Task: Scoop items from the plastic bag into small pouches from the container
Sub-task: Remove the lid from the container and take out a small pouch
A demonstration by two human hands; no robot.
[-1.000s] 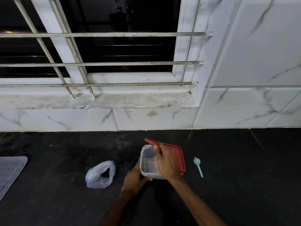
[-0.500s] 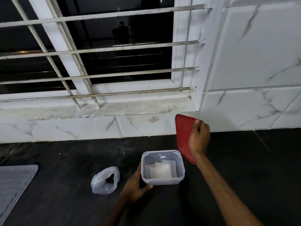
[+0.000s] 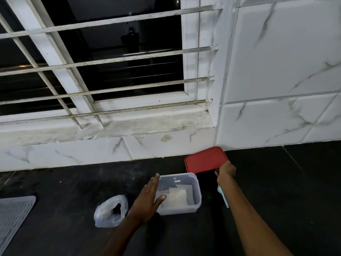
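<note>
The right forearm hides part of the spoon [image 3: 222, 197]; the mat [image 3: 13, 217] is cut off.

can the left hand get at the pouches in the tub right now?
Probably yes. The lid is off, the tub stands open, and the left hand is open at its near rim, beside the pouches.

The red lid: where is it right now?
The red lid lies on the dark floor by the tiled wall, behind the open container, with the right hand at its near corner.

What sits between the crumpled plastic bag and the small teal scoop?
In the head view, the clear plastic container holding small pouches, with the left hand against its near-left side.
</note>
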